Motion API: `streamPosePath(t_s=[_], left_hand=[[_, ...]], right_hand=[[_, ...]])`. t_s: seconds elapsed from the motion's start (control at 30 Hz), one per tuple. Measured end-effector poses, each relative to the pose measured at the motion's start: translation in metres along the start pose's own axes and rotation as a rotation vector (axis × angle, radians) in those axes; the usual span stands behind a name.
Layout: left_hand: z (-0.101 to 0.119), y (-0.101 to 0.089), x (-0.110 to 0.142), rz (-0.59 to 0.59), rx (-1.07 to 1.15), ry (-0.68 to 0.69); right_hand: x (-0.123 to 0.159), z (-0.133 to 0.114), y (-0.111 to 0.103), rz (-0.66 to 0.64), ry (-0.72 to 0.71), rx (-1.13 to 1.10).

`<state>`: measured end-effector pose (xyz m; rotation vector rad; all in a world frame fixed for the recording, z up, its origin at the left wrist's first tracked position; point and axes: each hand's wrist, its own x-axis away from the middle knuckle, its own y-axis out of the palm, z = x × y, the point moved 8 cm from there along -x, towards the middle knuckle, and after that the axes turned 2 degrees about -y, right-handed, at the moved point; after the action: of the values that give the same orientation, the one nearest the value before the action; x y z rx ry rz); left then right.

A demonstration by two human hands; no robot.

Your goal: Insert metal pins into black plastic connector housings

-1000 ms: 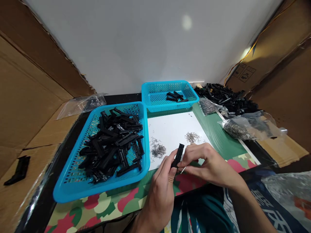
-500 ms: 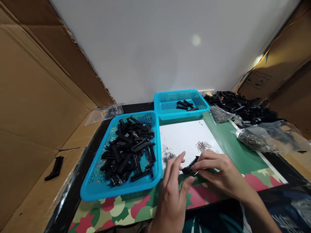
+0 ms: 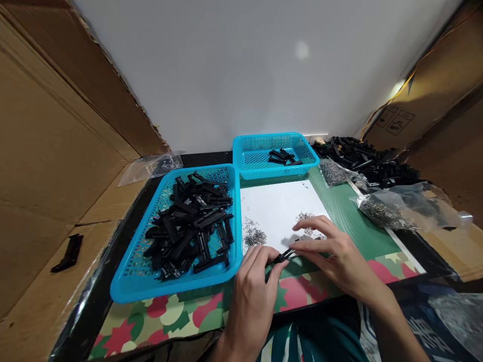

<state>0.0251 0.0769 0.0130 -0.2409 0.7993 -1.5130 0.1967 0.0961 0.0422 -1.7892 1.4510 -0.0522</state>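
Observation:
My left hand (image 3: 252, 294) pinches the near end of a small black plastic part (image 3: 284, 255) that lies low over the front edge of the white sheet (image 3: 279, 208). My right hand (image 3: 332, 256) reaches over the same part, thumb and forefinger at its far end, the other fingers spread toward a small heap of metal springs (image 3: 306, 218). A second heap of springs (image 3: 253, 235) lies just left of the hands. The big blue basket (image 3: 124, 281) beside my left hand holds several black plastic parts.
A smaller blue basket (image 3: 302, 168) with a few black parts stands behind the sheet. Loose black parts (image 3: 362, 158) and clear bags of springs (image 3: 381, 211) lie at the right. Cardboard walls flank both sides; one black part (image 3: 68, 254) lies on the left cardboard.
The black part went from upright in my left hand to lying flat near the sheet's edge. Both hands dropped lower to the table, and my right fingers have spread out.

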Motion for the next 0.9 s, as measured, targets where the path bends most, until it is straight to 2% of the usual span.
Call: streamPosePath(t_s=[0.07, 0.2, 0.27, 0.33, 0.43, 0.53, 0.73, 0.9], left_hand=[[0.002, -0.001, 0.0, 0.021, 0.008, 0.014], [0.003, 0.0, -0.001, 0.011, 0.02, 0.01], [0.002, 0.003, -0.003, -0.017, 0.012, 0.0], [0.0, 0.006, -0.004, -0.045, 0.0, -0.013], [0.0, 0.008, -0.004, -0.065, -0.005, -0.027], [0.0, 0.008, -0.004, -0.078, -0.008, -0.03], [0.003, 0.007, -0.003, -0.092, -0.02, -0.015], [0.003, 0.008, -0.003, -0.098, -0.01, -0.017]], right_hand=[[0.0, -0.002, -0.002, 0.087, 0.005, -0.028], [0.002, 0.008, 0.005, 0.278, 0.254, -0.235], [0.003, 0.011, 0.015, 0.316, 0.342, -0.359], [0.001, 0.011, 0.025, 0.298, 0.374, -0.448], [-0.001, 0.011, 0.031, 0.254, 0.387, -0.464], [-0.002, 0.011, 0.028, 0.234, 0.385, -0.434], [-0.005, 0.002, 0.031, 0.101, 0.354, -0.283], [-0.004, -0.001, 0.026, 0.136, 0.348, -0.22]])
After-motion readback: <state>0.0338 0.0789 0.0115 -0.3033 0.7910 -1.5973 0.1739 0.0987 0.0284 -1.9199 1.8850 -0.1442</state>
